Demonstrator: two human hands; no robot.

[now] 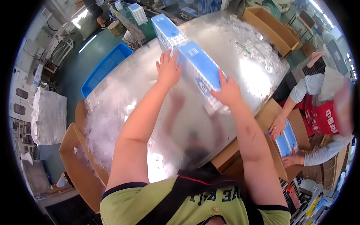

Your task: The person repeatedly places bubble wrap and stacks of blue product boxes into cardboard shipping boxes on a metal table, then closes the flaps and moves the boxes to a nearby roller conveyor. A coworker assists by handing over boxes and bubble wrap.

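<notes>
Two long blue-and-white cartons stand on the shiny metal table (213, 28), one behind the other. At the near carton's (198, 62) right end, my right hand (228, 90) grips it, the thumb on its near side and fingers over its top edge. My left hand (168, 70) is by the same carton's left end, fingers spread and pointing away from me; whether the fingertips press on it I cannot tell. Just beyond those fingers is the far carton (168, 30), its end close to the near one.
Clear plastic pieces heap at the table's left (107, 129) and far right (249, 41). A blue crate (107, 66) and open cardboard box (84, 170) stand left. On the right, a co-worker in a red apron (318, 116) handles blue packs inside another cardboard box (268, 112).
</notes>
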